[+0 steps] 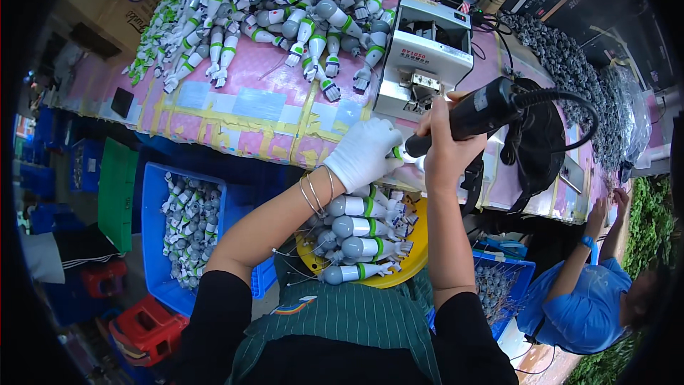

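My left hand (362, 151), in a white glove with bangles at the wrist, is closed around a white and green toy arm (397, 152), mostly hidden by the fingers. My bare right hand (447, 148) grips a black electric screwdriver (476, 111). Its dark nose points down and left, right beside the toy arm; whether the bit touches it I cannot tell. Just beyond both hands stands a grey screw feeder (431, 64) on the bench. Below them, several grey, white and green toy arms (365, 227) lie in a yellow basin (417, 248) at my lap.
A big heap of toy arms (306, 3) covers the far bench (249, 103). At left, a blue crate (153, 207) holds more, near a red stool (149, 331). A black bag (538, 146) sits right of the screwdriver. A person in blue (581, 296) works at far right.
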Demonstrator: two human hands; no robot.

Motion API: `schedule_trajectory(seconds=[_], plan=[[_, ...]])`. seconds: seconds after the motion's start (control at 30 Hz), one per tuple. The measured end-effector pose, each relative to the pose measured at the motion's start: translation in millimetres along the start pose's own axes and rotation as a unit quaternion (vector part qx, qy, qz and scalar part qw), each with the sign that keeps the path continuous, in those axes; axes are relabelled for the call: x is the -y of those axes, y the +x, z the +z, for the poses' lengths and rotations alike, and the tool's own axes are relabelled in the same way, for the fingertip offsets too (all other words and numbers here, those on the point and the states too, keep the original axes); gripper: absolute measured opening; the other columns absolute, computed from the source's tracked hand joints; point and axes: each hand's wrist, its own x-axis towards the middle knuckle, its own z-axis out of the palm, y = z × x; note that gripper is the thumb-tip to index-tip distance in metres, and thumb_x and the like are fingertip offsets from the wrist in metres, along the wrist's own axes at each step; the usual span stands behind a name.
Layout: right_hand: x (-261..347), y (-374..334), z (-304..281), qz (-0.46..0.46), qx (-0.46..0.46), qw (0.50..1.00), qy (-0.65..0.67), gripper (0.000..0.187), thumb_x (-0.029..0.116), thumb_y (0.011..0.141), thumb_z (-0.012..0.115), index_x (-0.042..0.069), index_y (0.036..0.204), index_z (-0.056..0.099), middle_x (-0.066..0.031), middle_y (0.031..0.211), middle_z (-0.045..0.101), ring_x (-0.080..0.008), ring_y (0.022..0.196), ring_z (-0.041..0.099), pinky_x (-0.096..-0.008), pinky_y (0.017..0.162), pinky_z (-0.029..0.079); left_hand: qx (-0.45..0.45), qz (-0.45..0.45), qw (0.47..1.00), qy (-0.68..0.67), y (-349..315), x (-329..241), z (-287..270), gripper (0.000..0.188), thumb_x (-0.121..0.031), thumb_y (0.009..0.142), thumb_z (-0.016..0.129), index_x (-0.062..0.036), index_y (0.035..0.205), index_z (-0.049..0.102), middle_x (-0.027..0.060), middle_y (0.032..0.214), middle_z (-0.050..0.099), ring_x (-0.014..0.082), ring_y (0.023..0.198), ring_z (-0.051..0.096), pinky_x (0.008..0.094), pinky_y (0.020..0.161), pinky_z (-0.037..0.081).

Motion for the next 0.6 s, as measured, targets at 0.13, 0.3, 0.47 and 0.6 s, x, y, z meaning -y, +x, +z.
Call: schedule_trajectory(seconds=[0.13, 0.3, 0.47, 0.6], plan=[[21.9, 3.2, -2.6, -0.009, 0.028, 0.999, 0.024, 0.017, 0.0, 0.09, 0.06, -0.003, 0.103, 0.05, -0.006, 0.059, 0.054, -0.0129, 0.049, 0.053, -0.0273, 0.052, 0.045, 0.001, 0.018, 1.0, -0.007, -6.6, 1.8, -7.5, 0.027, -0.024, 0.071, 0.077, -0.0074, 0.085, 0.061, 0.0122, 0.083, 0.057, 0.0322, 0.084, 0.059, 0.043, 0.074, 0.048], [44.4, 22.0, -18.2, -0.059, 0.005, 0.996, 0.061, 0.019, 0.001, 0.09, 0.058, -0.004, 0.107, 0.051, -0.0049, 0.061, 0.049, -0.014, 0.048, 0.05, -0.0287, 0.048, 0.045, 0.014, 0.042, 0.999, -0.022, -45.9, -42.4, -55.2, 0.025, -0.024, 0.075, 0.073, -0.008, 0.089, 0.059, 0.0094, 0.083, 0.057, 0.0309, 0.082, 0.058, 0.0424, 0.073, 0.046], [40.1, 23.4, -22.1, -0.066, 0.006, 0.997, 0.043, 0.02, 0.003, 0.09, 0.059, -0.004, 0.107, 0.051, -0.0054, 0.061, 0.05, -0.0138, 0.048, 0.05, -0.0285, 0.049, 0.046, 0.174, 0.029, 0.984, -0.009, -96.3, -80.8, -53.7, 0.021, -0.023, 0.079, 0.068, -0.0091, 0.091, 0.059, 0.0072, 0.086, 0.059, 0.0259, 0.084, 0.06, 0.0405, 0.073, 0.047], [29.1, 18.4, -26.7, -0.045, 0.02, 0.998, 0.045, 0.019, 0.002, 0.091, 0.058, -0.004, 0.107, 0.051, -0.0055, 0.061, 0.05, -0.0134, 0.048, 0.05, -0.0285, 0.05, 0.046, 0.089, 0.011, 0.985, -0.149, -97.0, -78.7, -88.3, 0.042, -0.026, 0.073, 0.075, -0.0057, 0.108, 0.063, 0.01, 0.097, 0.064, 0.0312, 0.091, 0.061, 0.0393, 0.077, 0.048]])
